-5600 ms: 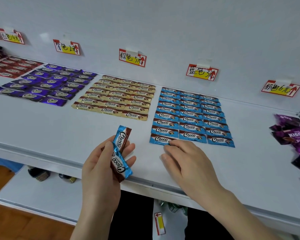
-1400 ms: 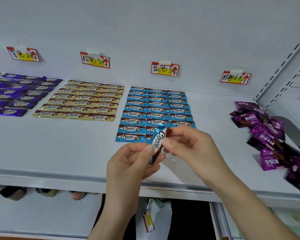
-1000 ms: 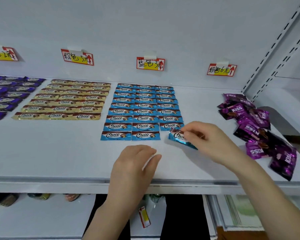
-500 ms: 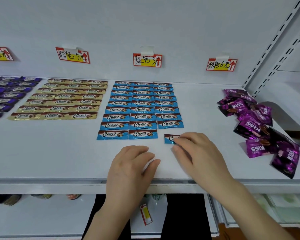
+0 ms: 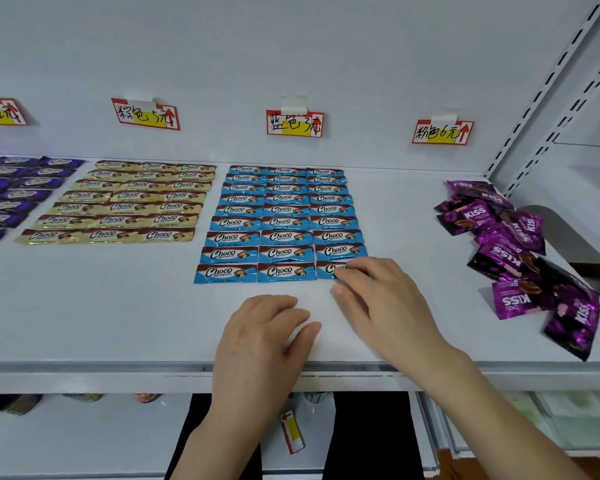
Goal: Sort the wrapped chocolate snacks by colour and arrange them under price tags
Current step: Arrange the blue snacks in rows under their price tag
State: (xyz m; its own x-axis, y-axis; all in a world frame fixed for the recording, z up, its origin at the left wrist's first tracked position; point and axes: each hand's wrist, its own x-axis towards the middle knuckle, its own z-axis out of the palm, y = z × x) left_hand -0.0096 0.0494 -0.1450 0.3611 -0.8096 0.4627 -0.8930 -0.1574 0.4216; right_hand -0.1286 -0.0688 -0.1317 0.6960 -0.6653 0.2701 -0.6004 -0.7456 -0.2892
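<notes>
Now the last blue snack (image 5: 327, 269) sits in the front row of the blue grid (image 5: 281, 220), its edge touching its neighbour. Half a second ago it lay apart, just off the row's right end. Before that, both hands held it in the air.

The right hand (image 5: 378, 299) covers most of it, and only its left end shows. The fingers (image 5: 361, 271) are close together and press flat on the wrapper; the thumb is off it, on the shelf (image 5: 101, 317). The left hand (image 5: 264, 337) is empty as before, palm down near the front edge, fingers loosely together and slightly bent. The snack is at 1 o'clock from it.

The wrappers are glossy crinkled foil, flat rectangles with crimped ends, a brown wavy band and white "Choco" lettering. The grid has three columns and lies under the blue price tag (image 5: 294, 123) at 12 o'clock. The gold snacks (image 5: 125, 202) are at 10 o'clock and the purple snacks (image 5: 11, 195) at 9 o'clock. The magenta Kiss packs (image 5: 520, 244) are at 3 o'clock, squarish, shiny, overlapping in a loose pile. The shelf is smooth and white.
</notes>
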